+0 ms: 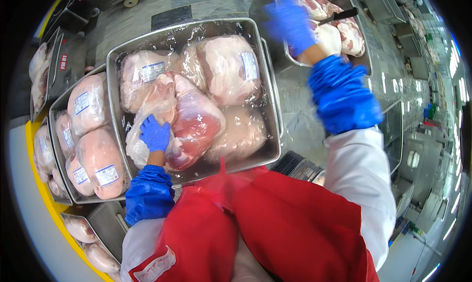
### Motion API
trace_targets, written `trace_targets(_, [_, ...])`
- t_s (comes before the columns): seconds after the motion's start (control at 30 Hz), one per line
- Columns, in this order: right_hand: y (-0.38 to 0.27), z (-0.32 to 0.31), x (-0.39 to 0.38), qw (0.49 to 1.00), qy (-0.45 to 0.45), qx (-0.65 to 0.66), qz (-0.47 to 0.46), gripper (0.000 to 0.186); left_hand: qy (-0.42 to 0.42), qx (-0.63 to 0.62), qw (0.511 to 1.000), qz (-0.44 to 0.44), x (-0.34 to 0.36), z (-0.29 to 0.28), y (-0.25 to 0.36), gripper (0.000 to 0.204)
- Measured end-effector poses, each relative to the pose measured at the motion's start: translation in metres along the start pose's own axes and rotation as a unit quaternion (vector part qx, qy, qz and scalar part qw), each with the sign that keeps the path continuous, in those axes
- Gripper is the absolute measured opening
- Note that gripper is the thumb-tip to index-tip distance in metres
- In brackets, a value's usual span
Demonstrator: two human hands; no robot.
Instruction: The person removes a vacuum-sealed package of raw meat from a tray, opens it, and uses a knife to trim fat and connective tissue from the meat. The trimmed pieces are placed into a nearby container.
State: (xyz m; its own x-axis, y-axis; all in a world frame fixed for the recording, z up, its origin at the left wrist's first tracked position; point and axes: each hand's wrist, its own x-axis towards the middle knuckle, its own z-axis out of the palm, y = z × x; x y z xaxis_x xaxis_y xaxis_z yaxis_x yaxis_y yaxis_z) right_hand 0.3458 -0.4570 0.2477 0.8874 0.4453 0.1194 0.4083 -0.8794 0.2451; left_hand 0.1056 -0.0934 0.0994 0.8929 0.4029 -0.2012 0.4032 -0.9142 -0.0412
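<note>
My left hand (155,133), in a blue glove, rests with spread fingers on clear plastic film and a pale meat piece (158,97) in the central steel tray (191,27). Against it lies a large red raw cut (194,129), surrounded by labelled, wrapped pale pieces (226,63). My right hand (290,23), gloved in blue, is raised over the left side of a second steel bin (365,65) at the upper right, smeared by motion. That bin holds raw meat (351,38) with a dark-handled knife (339,15) lying across it, just right of my hand.
More trays of wrapped meat (86,109) stand at the left beside a yellow edge (58,218), with another bin (105,218) at lower left. Dark stacked items (295,168) sit below the central tray. Grey tiled floor (172,16) shows behind. Steel equipment (413,159) lines the right.
</note>
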Motion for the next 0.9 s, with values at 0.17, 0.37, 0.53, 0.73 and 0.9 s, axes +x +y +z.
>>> trace_targets(0.17, [0.256, 0.018, -0.013, 0.971, 0.102, -0.188, -0.104, 0.026, 0.070, -0.035, 0.997, 0.013, 0.014, 0.044, -0.030, 0.048])
trace_targets(0.37, [0.328, 0.104, -0.006, 0.933, -0.153, -0.320, -0.063, 0.020, -0.003, 0.037, 0.996, -0.078, 0.016, -0.001, -0.007, 0.051])
trace_targets(0.53, [0.348, 0.110, -0.039, 0.962, -0.109, -0.250, -0.015, 0.020, 0.239, 0.008, 0.971, 0.007, 0.000, -0.011, 0.056, 0.046])
trace_targets(0.73, [0.180, -0.040, -0.103, 0.987, -0.112, 0.030, -0.108, 0.055, -0.074, 0.024, 0.991, 0.109, 0.026, -0.004, 0.047, 0.039])
trace_targets(0.9, [-0.014, -0.089, -0.113, 0.949, -0.223, 0.167, -0.148, 0.051, 0.006, -0.175, 0.980, 0.093, 0.054, 0.044, 0.008, 0.038])
